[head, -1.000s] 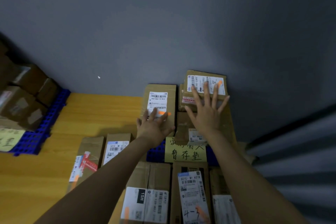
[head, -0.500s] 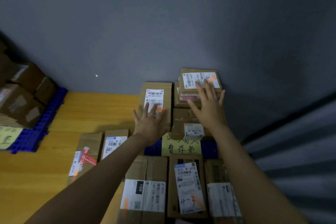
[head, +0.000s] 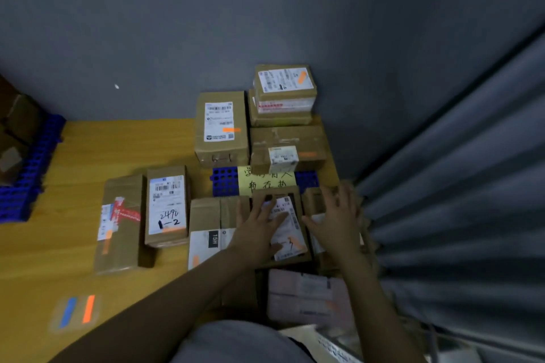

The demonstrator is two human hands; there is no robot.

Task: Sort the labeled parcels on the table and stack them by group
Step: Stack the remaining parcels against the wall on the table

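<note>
Several labeled cardboard parcels lie on a wooden table [head: 88, 144]. My left hand [head: 259, 227] rests with fingers spread on the left side of a flat parcel with a white label [head: 290, 233]. My right hand [head: 336, 218], fingers apart, lies over the parcel to its right [head: 315, 200]. Left of them sits a parcel marked 15H [head: 208, 227]. At the back a two-parcel stack [head: 283, 91] stands by the wall, next to a tall parcel [head: 221, 124] and a wide one [head: 289, 147]. Two more parcels [head: 166, 203] [head: 119, 221] lie further left.
A blue grid mat with a yellow handwritten note [head: 265, 183] lies under the back parcels. Another blue mat [head: 32, 168] with boxes sits at the far left. A pinkish package [head: 306, 295] lies near me. Blue and orange tape strips [head: 78, 311] mark the table. A grey curtain [head: 457, 186] hangs at the right.
Both hands have drawn back from the back parcels to the front row. They now rest on the flat labeled parcel and its right neighbour. The view has tilted downward.
</note>
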